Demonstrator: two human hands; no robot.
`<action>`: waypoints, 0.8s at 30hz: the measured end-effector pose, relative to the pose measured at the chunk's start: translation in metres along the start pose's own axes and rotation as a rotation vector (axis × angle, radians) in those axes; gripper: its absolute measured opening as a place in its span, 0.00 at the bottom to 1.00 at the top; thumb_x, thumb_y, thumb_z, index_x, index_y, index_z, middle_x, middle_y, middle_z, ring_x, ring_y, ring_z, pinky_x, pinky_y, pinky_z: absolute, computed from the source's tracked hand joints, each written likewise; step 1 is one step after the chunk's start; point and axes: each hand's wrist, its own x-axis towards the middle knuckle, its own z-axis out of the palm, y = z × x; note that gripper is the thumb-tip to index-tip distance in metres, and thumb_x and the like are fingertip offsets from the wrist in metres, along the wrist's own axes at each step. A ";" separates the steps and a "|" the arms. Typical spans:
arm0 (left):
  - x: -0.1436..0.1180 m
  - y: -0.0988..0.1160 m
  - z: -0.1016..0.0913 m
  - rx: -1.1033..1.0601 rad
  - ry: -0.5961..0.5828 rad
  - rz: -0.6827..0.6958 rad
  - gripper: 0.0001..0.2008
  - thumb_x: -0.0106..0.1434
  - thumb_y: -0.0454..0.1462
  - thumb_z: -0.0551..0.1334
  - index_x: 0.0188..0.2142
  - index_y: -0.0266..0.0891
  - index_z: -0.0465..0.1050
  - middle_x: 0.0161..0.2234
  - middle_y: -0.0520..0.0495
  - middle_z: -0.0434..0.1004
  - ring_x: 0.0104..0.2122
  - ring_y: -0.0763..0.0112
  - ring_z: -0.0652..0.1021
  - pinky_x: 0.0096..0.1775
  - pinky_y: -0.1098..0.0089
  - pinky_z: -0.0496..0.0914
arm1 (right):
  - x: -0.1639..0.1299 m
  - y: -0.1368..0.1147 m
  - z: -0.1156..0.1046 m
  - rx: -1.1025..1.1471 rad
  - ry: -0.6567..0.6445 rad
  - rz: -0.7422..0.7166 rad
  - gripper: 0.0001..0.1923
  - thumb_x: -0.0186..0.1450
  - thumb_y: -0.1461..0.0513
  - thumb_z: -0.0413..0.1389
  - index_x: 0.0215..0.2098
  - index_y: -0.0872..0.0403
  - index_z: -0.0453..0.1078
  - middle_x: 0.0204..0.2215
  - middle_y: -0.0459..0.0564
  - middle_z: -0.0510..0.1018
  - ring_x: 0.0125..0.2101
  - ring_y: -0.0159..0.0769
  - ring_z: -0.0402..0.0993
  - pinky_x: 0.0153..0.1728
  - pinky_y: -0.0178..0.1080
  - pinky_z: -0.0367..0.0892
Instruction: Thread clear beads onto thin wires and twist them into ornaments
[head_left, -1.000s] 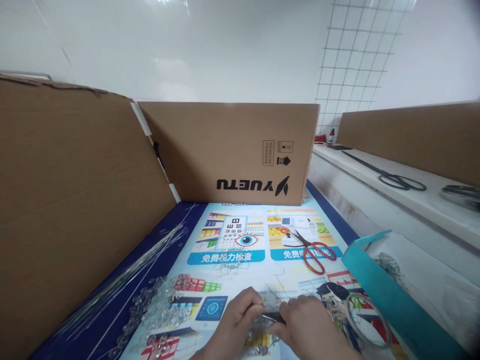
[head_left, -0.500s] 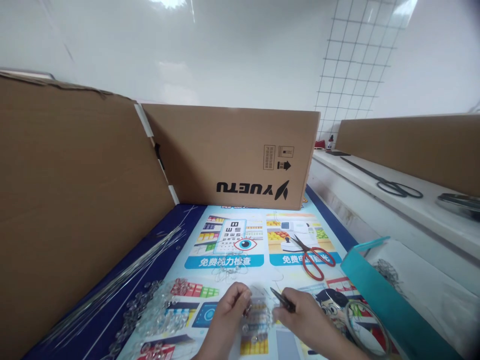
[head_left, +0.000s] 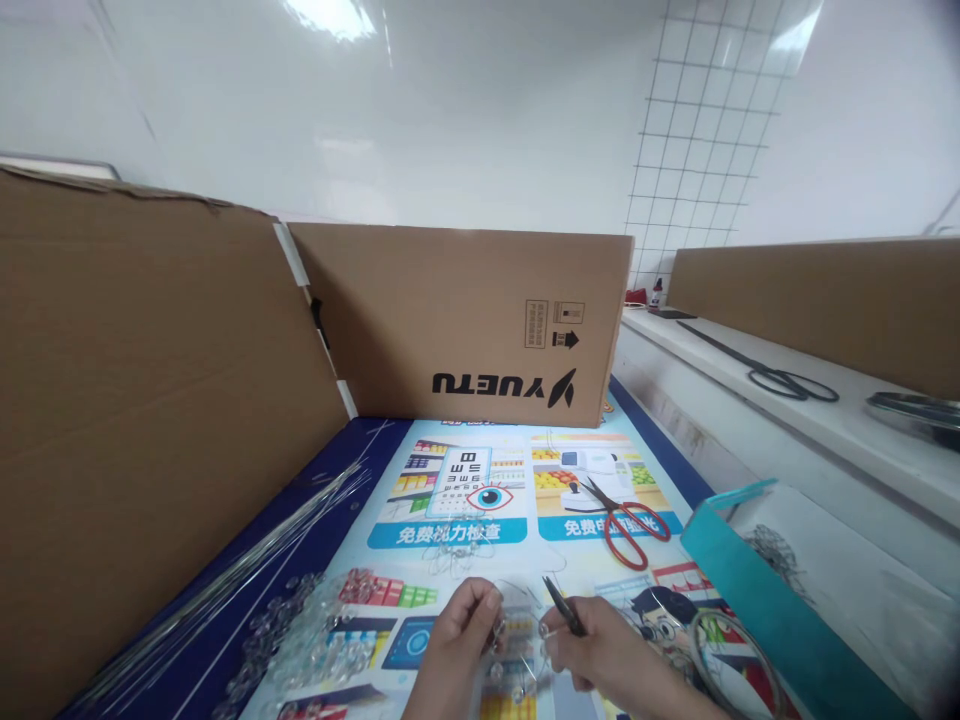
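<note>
My left hand [head_left: 463, 632] is closed in a pinch on a strand of clear beads [head_left: 519, 675] strung on thin wire, low in the middle of the view. My right hand [head_left: 604, 645] wraps round dark needle-nose pliers [head_left: 564, 606], their tips pointing up and to the left. A clear bead [head_left: 544, 630] shows at the right fingertips, and thin wire runs between the two hands. Just beyond them lies another piece of clear beads and wire [head_left: 457, 540]. Red-handled scissors [head_left: 628, 530] rest opened on the printed mat, past my right hand.
Loose clear beads [head_left: 322, 640] spread at the left, beside a bundle of straight wires [head_left: 247, 560]. Cardboard [head_left: 465, 320] walls off the back and left. On the right are a coiled wire ring [head_left: 735, 660], a teal box [head_left: 787, 590] holding wire pieces, and black scissors [head_left: 787, 380] on a ledge.
The right fingers have loosened and shifted, and a bead now shows at their tips. The pliers stand slightly steeper. My left hand keeps its pinch; the whole view has tilted up a little.
</note>
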 end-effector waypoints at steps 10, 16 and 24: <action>0.000 -0.003 0.000 -0.062 -0.042 -0.025 0.15 0.54 0.47 0.64 0.25 0.39 0.63 0.19 0.57 0.63 0.21 0.76 0.65 0.25 0.75 0.61 | 0.002 0.004 0.001 -0.032 0.036 0.024 0.07 0.54 0.60 0.51 0.26 0.56 0.63 0.17 0.41 0.66 0.13 0.23 0.58 0.15 0.28 0.53; -0.002 -0.004 0.000 -0.087 -0.065 -0.034 0.14 0.55 0.45 0.64 0.25 0.38 0.63 0.19 0.57 0.63 0.20 0.76 0.66 0.25 0.75 0.60 | 0.004 0.007 0.001 -0.003 0.050 0.035 0.05 0.52 0.61 0.52 0.25 0.56 0.62 0.15 0.38 0.62 0.13 0.23 0.58 0.14 0.27 0.54; -0.002 -0.002 0.002 -0.087 -0.054 -0.059 0.14 0.54 0.45 0.64 0.25 0.39 0.63 0.20 0.57 0.64 0.20 0.77 0.67 0.24 0.75 0.61 | 0.003 0.006 0.003 0.073 0.084 0.058 0.07 0.49 0.63 0.54 0.27 0.56 0.63 0.15 0.38 0.63 0.15 0.23 0.58 0.15 0.27 0.55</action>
